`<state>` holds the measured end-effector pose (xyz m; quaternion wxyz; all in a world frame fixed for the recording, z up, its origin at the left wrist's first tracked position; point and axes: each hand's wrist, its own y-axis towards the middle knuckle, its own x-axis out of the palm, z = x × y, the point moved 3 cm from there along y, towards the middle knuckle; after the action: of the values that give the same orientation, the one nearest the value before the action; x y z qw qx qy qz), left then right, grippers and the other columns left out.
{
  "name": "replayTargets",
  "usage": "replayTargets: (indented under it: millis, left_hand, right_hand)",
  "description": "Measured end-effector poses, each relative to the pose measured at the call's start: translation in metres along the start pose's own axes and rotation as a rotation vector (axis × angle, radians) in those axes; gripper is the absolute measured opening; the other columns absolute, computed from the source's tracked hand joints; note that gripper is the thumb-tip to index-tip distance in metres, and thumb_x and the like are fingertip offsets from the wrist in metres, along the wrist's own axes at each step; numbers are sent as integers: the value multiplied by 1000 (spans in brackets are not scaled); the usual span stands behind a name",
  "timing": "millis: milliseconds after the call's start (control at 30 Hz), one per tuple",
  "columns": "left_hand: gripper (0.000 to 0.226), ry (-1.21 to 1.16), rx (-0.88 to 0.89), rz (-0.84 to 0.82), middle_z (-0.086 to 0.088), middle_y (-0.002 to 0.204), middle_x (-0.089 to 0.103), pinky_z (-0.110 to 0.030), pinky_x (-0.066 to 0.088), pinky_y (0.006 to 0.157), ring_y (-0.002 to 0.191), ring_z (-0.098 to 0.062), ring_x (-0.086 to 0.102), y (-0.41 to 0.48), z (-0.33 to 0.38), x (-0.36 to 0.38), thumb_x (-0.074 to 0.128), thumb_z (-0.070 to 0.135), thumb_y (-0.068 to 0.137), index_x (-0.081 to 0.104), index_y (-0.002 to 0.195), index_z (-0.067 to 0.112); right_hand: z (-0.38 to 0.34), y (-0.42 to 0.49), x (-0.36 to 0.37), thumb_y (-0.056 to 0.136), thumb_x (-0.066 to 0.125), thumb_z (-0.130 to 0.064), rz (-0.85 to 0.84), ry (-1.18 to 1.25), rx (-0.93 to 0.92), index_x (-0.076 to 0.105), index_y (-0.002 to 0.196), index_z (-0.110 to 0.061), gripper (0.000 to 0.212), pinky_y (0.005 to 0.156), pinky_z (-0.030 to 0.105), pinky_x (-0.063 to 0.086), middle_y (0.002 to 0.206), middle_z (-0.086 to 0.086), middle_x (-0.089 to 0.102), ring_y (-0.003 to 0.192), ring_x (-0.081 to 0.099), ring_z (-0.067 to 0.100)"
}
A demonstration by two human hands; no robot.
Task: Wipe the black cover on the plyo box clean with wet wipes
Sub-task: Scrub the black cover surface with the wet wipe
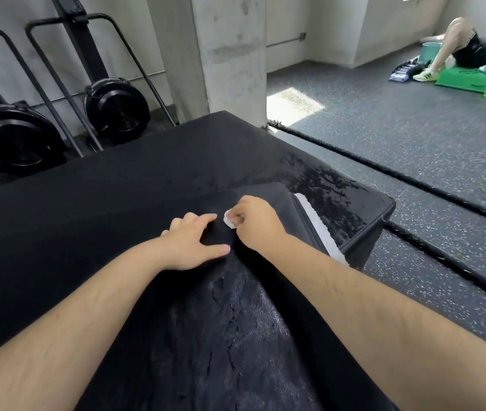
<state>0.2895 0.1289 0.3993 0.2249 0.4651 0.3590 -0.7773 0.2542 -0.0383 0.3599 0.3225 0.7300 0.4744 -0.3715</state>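
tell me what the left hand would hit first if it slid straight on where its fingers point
Probably the wet wipe pinched in the right hand: the left hand lies on the black cover, pointing at it from close by.

Bright daylight enters from the upper right, casting a sunlit patch on the floor (294, 105). Wet glare streaks the cover (319, 185). Edges bow; corners look soft.

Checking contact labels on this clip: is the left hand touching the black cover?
Touching. The head view shows the left hand with its fingers spread flat on the black cover, and the fabric creases beside its thumb.
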Motion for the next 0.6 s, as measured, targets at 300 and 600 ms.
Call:
replayTargets:
  millis: [300,600]
  left_hand:
    - [75,-103,-67,88,0,168,1,-52,-2,122,154,-27,-8,85,11,-14,36,64,99,8,160,32]
    - [25,-131,-68,403,4,131,51,-49,1,122,137,-24,33,116,-4,-12,46,44,101,56,124,41]
  right_hand:
    - [21,60,-31,97,58,-31,-33,-150,-30,69,97,-35,12,125,45,-2,134,-2,62,143,38,20]
    - [24,62,-30,93,67,-21,-47,106,59,73,89,-32,13,88,23,46,119,-9,69,113,61,12]
